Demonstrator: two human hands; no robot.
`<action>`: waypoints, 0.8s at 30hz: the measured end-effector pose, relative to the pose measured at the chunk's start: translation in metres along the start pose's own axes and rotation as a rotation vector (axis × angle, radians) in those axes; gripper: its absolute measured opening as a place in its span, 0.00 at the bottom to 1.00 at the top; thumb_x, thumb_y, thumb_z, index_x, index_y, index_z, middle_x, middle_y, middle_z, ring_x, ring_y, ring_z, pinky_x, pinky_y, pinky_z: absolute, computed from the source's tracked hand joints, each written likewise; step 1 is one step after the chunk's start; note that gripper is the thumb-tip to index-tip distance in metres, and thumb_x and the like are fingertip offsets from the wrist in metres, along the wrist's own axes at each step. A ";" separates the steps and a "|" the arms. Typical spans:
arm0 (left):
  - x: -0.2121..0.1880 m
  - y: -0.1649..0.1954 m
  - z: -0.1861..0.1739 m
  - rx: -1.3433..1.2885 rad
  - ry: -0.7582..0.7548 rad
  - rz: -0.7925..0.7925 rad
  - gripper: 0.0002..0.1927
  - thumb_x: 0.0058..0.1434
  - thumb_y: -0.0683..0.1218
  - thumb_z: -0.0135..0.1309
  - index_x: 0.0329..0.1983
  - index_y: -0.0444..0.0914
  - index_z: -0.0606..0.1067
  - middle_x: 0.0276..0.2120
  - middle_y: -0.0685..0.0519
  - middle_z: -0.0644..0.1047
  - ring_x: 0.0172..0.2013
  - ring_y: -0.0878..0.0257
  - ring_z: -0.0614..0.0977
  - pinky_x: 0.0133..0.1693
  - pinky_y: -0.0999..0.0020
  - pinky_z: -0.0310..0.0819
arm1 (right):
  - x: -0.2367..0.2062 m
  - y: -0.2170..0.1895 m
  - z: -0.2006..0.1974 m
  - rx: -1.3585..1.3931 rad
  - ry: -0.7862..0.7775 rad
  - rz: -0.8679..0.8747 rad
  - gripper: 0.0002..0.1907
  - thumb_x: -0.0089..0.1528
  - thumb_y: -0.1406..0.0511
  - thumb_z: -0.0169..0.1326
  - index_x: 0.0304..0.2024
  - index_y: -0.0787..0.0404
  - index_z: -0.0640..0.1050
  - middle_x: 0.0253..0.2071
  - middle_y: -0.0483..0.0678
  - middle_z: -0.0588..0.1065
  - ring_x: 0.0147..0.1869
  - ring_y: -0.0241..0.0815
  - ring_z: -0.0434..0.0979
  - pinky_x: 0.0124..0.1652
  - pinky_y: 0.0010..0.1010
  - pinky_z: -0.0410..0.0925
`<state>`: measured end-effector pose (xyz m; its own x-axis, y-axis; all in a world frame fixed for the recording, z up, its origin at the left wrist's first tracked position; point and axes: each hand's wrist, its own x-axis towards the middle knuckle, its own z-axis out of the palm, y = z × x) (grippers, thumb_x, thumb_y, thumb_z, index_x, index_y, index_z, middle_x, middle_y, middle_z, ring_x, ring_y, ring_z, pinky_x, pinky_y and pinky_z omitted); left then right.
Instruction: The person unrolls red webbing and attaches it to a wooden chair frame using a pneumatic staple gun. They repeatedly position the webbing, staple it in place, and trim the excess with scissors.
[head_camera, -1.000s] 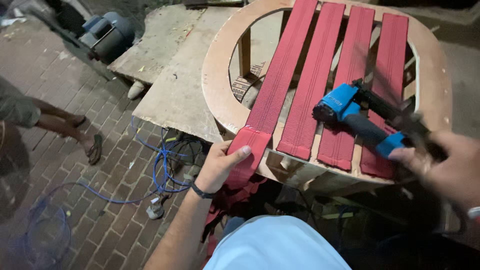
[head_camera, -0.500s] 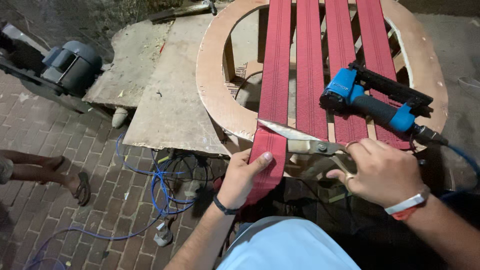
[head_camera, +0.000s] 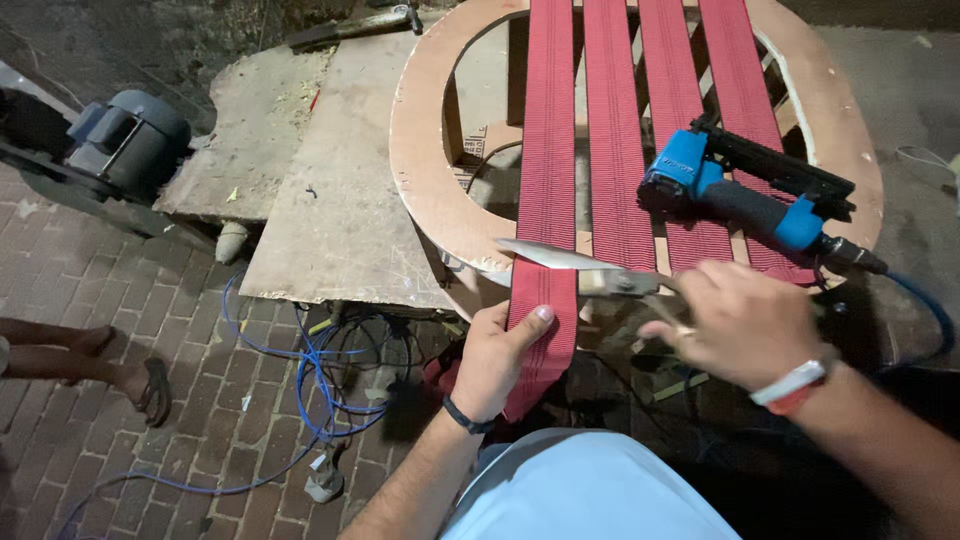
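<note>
A round wooden frame (head_camera: 425, 170) lies before me with several red webbing strips stretched across it. My left hand (head_camera: 495, 360) grips the loose end of the leftmost red webbing strip (head_camera: 548, 150), pulling it down over the frame's near rim. My right hand (head_camera: 745, 325) holds scissors (head_camera: 570, 262), whose long blade lies across that strip at the rim. A blue pneumatic stapler (head_camera: 745, 195) rests on the strips at the right, untouched.
A blue air hose (head_camera: 290, 380) coils on the brick floor at the left. Plywood sheets (head_camera: 330, 200) and a grey motor (head_camera: 130, 145) lie beyond it. Another person's sandalled foot (head_camera: 140, 385) stands at the far left.
My right hand set the blue stapler down on the strips and took up the scissors, bringing the blade across the leftmost strip. My left hand kept its grip on the strip end.
</note>
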<state>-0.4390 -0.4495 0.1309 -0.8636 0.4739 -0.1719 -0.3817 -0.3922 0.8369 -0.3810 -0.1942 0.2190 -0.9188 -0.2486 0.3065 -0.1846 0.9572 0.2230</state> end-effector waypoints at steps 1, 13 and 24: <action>0.000 0.000 0.000 -0.021 0.003 0.006 0.15 0.67 0.44 0.56 0.51 0.28 0.79 0.42 0.50 0.83 0.40 0.67 0.82 0.45 0.70 0.77 | 0.004 -0.003 0.001 0.038 0.022 -0.010 0.31 0.48 0.38 0.62 0.28 0.57 0.77 0.24 0.43 0.73 0.26 0.41 0.77 0.24 0.33 0.68; -0.012 0.041 0.006 0.091 -0.026 0.097 0.16 0.66 0.44 0.57 0.51 0.28 0.80 0.40 0.51 0.83 0.38 0.67 0.81 0.42 0.70 0.77 | 0.029 0.065 -0.013 0.243 -0.272 0.299 0.26 0.52 0.39 0.57 0.33 0.52 0.84 0.27 0.47 0.80 0.31 0.50 0.82 0.33 0.42 0.72; 0.024 0.074 0.032 0.071 0.006 0.379 0.16 0.69 0.38 0.55 0.58 0.28 0.73 0.49 0.49 0.80 0.46 0.66 0.81 0.50 0.70 0.77 | 0.109 0.293 0.122 0.102 -0.427 0.667 0.38 0.51 0.32 0.61 0.38 0.57 0.89 0.37 0.61 0.83 0.42 0.63 0.83 0.45 0.49 0.73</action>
<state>-0.4779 -0.4417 0.2054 -0.9411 0.3013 0.1535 -0.0119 -0.4833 0.8754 -0.5775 0.0778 0.2047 -0.8970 0.4403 -0.0403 0.4396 0.8978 0.0259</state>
